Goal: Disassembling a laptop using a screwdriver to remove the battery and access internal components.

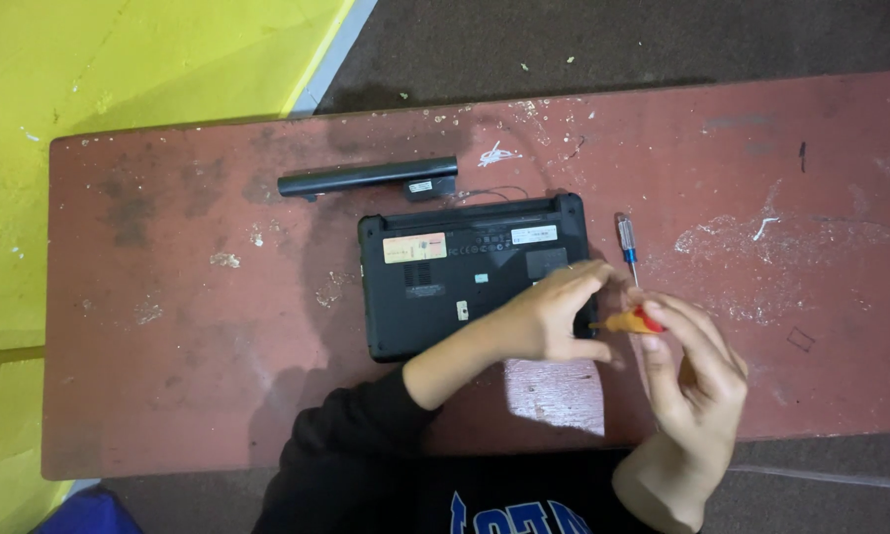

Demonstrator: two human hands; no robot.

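Matt black plastic laptop lies on a scuffed, worn reddish table.

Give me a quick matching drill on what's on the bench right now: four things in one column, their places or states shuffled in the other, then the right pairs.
Things:
1. laptop
2. battery pack
3. blue-handled screwdriver
4. orange screwdriver

Places or states:
A. lying loose on the bench, right of the laptop
B. held between the left hand and right hand
C. upside down, underside facing up, mid-bench
D. lying apart along the far side of the laptop

Pairs: 1-C, 2-D, 3-A, 4-B
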